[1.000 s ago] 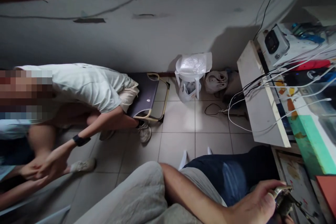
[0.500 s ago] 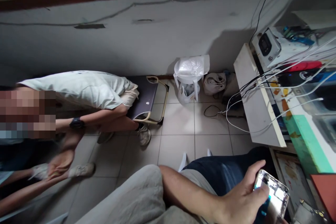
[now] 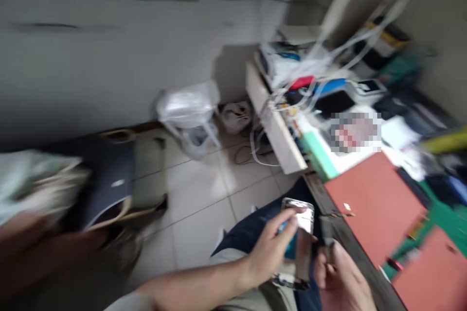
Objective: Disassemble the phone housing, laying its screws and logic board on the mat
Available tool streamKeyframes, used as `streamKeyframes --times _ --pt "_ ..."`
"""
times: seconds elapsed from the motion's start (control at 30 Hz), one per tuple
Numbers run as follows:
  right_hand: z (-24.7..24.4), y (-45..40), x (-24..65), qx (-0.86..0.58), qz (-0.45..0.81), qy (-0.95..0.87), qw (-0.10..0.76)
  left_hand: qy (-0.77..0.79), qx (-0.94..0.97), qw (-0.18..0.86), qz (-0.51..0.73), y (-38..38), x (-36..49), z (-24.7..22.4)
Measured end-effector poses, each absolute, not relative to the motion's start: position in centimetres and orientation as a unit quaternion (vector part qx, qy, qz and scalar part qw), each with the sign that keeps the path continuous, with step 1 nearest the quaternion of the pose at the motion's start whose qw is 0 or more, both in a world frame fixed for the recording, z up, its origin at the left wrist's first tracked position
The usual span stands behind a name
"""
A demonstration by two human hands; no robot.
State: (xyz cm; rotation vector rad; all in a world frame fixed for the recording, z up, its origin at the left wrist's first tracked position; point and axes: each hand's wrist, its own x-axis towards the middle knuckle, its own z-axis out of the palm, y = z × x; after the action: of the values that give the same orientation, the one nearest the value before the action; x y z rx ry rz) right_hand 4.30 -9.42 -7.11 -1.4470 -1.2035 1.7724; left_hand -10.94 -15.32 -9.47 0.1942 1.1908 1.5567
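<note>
My left hand (image 3: 272,245) is closed around an opened phone (image 3: 303,248), whose bare metal inside faces up. Its thumb and fingers lie over the upper part of the phone, above my lap. Just right of the phone, my right hand (image 3: 345,279) pinches a narrow dark piece (image 3: 327,237). That piece is blurred, and its kind cannot be made out. Beside my right hand lies an orange-red mat (image 3: 375,199) on the workbench, with small bits near its edge.
White cables (image 3: 346,48) hang over the cluttered bench. A white stool (image 3: 189,107) with plastic bags stands by the wall, near another bag (image 3: 236,115). At left, a person's arm (image 3: 44,248) and pale shirt show beside a dark folding cot (image 3: 98,175).
The view has swung right and down toward the bench, with blur. My right hand with the dark piece now shows fully. My left hand still holds the phone.
</note>
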Motion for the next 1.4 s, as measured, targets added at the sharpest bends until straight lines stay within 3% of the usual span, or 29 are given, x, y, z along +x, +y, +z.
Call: streamKeyframes --times 0.1,0.2,0.47,1.4 --pt "-7.0 -9.1 3.7 -0.533 0.695 -0.343 0.34 0.48 0.048 0.623 0.615 -14.3 -11.1 -10.1" --pt "-7.3 -9.1 3.7 -0.55 0.678 -0.283 0.398 0.494 0.038 0.628 0.6 -13.2 -10.7 -10.7" --pt "-9.3 -10.2 6.5 -0.601 0.532 -0.316 0.506 0.539 0.03 0.633 0.554 -11.8 -8.9 -10.2" --pt "-10.2 -9.6 9.0 -0.606 0.499 -0.337 0.52 0.557 0.132 0.661 0.484 -10.1 -7.1 -10.1"
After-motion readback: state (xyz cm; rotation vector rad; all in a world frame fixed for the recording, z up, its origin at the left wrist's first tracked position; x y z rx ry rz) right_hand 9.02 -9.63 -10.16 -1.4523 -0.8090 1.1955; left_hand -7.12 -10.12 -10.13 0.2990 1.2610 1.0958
